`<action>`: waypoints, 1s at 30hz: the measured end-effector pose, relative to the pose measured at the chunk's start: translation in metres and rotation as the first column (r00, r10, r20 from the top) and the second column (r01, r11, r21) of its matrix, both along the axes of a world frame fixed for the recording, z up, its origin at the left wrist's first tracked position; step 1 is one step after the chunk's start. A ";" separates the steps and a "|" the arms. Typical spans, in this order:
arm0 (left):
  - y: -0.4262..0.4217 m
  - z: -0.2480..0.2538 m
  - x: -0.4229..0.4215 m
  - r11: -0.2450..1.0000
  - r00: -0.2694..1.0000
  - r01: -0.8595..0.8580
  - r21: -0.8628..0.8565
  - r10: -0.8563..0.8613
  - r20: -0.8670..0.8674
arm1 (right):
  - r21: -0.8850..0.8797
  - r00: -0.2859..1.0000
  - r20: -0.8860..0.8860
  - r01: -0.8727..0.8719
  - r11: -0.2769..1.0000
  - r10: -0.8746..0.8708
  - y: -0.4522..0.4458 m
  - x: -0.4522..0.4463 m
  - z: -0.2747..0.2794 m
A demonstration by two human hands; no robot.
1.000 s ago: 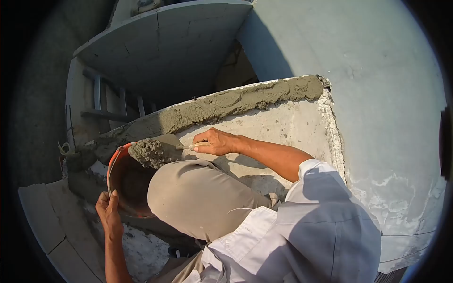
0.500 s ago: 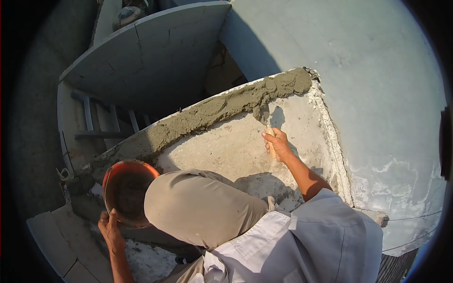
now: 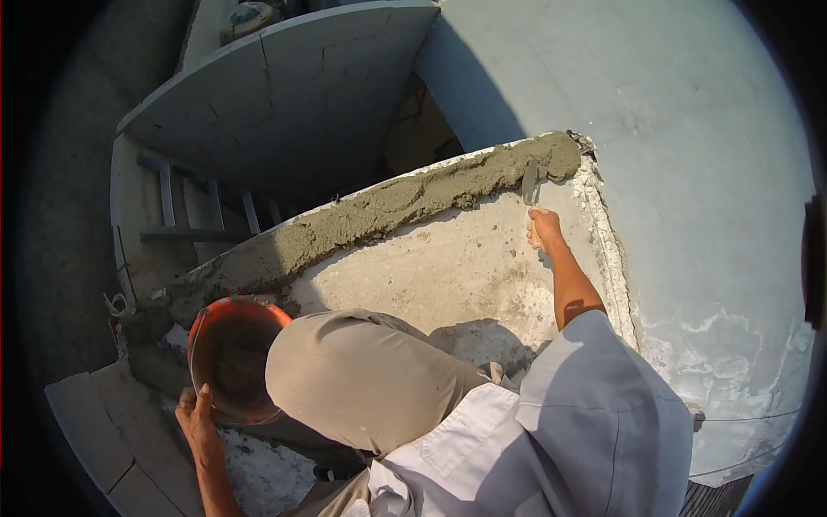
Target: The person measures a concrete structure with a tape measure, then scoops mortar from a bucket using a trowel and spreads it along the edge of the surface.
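Observation:
My right hand [image 3: 544,228] is closed around the wooden handle of a trowel [image 3: 530,183]. The blade meets the inner side of a thick strip of wet grey mortar [image 3: 405,200] near its right end. That strip runs along the top edge of a pale concrete slab [image 3: 431,267]. At the lower left, my left hand [image 3: 199,418] grips the rim of an orange bucket [image 3: 200,332], thumb over the edge. The bucket's inside is dark and coated with mortar; how much it holds is hard to see.
Beyond the mortar strip lies a deep shaded opening with a grey block wall [image 3: 284,95] and a metal ladder [image 3: 194,233]. A bluish plastered wall [image 3: 689,215] rises on the right. My bent knee [image 3: 345,370] is between the bucket and the slab.
My right hand and the trowel have moved right and up along the strip. The mortar hanging from its inner edge there is gone. My left hand stays on the bucket rim.

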State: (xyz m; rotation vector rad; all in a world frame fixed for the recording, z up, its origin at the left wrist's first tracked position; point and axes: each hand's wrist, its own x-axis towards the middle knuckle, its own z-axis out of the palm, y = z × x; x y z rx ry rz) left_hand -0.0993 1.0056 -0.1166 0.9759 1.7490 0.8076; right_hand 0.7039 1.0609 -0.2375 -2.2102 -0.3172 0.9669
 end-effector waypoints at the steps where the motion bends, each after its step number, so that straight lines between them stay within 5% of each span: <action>1: 0.001 0.001 0.001 1.000 1.000 0.001 -0.009 -0.001 0.000 | -0.061 0.999 -0.010 -0.036 0.997 0.036 0.000 0.002 -0.006; 13: 0.004 0.001 0.000 0.999 1.000 0.026 -0.019 -0.026 0.000 | -0.098 0.944 0.037 -0.322 0.942 0.327 -0.006 -0.086 -0.004; 19: 0.001 0.002 0.002 0.998 1.000 0.027 -0.056 -0.026 0.009 | -0.278 0.665 0.417 -0.555 0.784 0.619 -0.007 -0.111 -0.058; 24: -0.004 0.000 0.000 0.996 0.999 0.028 -0.087 -0.024 0.043 | -0.389 0.552 0.285 -0.681 0.620 0.784 -0.012 -0.181 0.007; 27: -0.006 -0.003 -0.001 0.995 0.998 0.040 -0.087 -0.036 0.047 | -0.457 0.448 0.366 -0.678 0.576 0.816 -0.020 -0.172 0.019; 30: -0.007 -0.003 -0.001 0.995 0.997 0.040 -0.086 -0.034 0.076 | -0.492 0.548 0.447 -0.509 0.706 0.706 -0.030 -0.134 0.013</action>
